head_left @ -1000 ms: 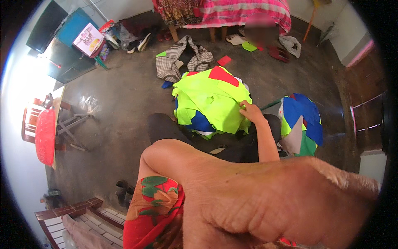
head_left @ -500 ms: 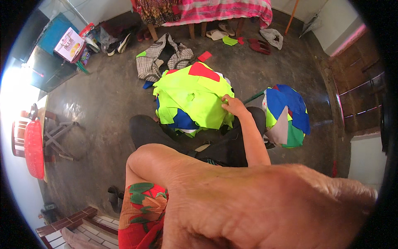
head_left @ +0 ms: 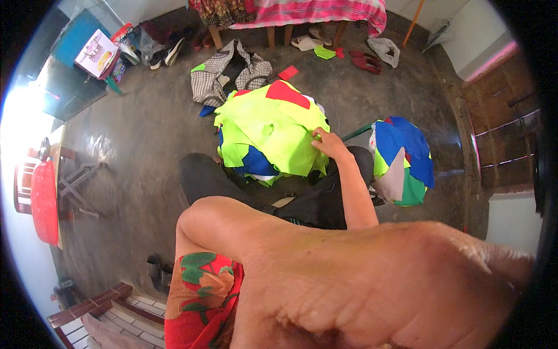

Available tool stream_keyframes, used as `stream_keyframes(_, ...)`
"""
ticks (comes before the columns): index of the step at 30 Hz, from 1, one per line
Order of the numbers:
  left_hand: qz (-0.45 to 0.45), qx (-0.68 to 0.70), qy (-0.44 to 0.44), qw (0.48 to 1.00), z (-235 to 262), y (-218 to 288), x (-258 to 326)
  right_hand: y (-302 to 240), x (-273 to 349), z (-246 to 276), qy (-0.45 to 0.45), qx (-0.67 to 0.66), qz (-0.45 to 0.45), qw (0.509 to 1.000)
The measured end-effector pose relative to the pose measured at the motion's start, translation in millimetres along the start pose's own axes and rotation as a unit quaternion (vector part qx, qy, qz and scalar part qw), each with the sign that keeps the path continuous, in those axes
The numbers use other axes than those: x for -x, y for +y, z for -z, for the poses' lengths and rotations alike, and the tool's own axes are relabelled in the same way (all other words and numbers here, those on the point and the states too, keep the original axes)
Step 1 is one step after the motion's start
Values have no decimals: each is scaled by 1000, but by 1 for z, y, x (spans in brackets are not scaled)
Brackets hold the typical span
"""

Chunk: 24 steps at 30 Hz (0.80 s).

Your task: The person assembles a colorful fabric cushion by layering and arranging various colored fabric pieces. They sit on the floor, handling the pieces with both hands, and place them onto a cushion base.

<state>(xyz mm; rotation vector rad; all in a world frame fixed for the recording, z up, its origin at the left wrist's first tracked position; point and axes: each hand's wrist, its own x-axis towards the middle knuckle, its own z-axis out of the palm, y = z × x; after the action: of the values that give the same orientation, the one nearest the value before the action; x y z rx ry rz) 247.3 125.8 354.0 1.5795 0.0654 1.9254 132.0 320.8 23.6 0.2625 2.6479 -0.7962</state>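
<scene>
A heaped pile of neon-yellow cloth pieces [head_left: 273, 128] lies on the floor ahead of my legs, with red cloth [head_left: 289, 94] on top and blue cloth [head_left: 257, 163] showing at the front. Against its right edge rests my right hand [head_left: 330, 144], its fingers bent and slightly apart on the yellow cloth. I see nothing held in it. My left arm is folded back, elbow at the left. My left hand [head_left: 378, 279] looms very large close to the view, and its fingers are mostly hidden or out of the picture.
At the right stands a rounded bundle of blue, green and grey cloth [head_left: 401, 163]. Beyond the pile lie a checked garment [head_left: 212, 75], a red scrap [head_left: 288, 72] and several shoes. Left are a red plastic basin [head_left: 45, 203] and a wooden stand [head_left: 81, 189]. A pink-covered bed [head_left: 325, 13] is at the back.
The whole view has shifted slightly. My left hand has moved a little in the foreground, while my right hand stays at the pile's right edge.
</scene>
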Motion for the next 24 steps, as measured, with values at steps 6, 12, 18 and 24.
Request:
stream_keyframes(6,-5,0,3,1000,-1,0,0,-5,3,4,-7,-13,-5,1000)
stream_keyframes(12,-10,1,7,1000,0,-2,0,6,-5,-3,4,-8,10,1000)
stream_keyframes(18,-7,5,8,1000,-2,-4,0,3,-3,-1,1,-17,2,1000)
stream_keyframes(24,-8,9,8,1000,-9,-7,-2,-2,0,3,-8,-19,-6,1000)
